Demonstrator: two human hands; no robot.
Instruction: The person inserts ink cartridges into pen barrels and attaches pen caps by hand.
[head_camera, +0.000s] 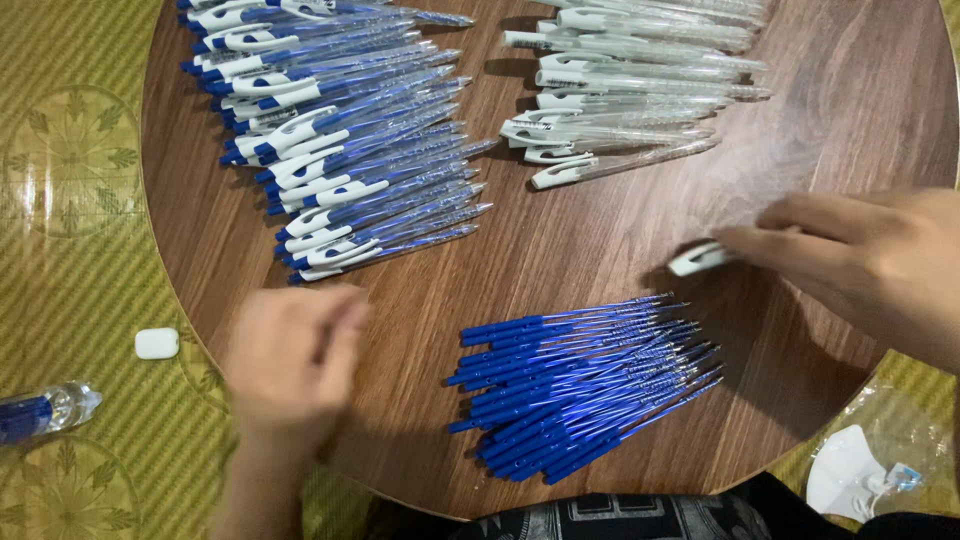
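A person's right hand (860, 265) is pinching a white clear-plastic pen barrel (700, 259) at three o'clock on the round wooden table (560, 250), the blurred left hand (290, 355), fingers loosely curled and empty, is hovering at eight o'clock, and a blue ink refill (585, 385) looks likely to go in next.

A round desk (560, 250) of dark brown wood grain with a smooth, faintly glossy finish. At 11 o'clock, assembled pens (340, 140) in clear, shiny plastic with blue and white plastic parts. At 1 o'clock, empty pen barrels (630, 90) of transparent glossy plastic with white clips. At 6 o'clock, blue refills (580, 385), smooth matt plastic. The right hand's fingers (760, 245) touch a white plastic pen piece (698, 259). The floor mat (70, 200) looks woven, ribbed, yellow-green. At 8 o'clock, a clear plastic bottle (45, 408).
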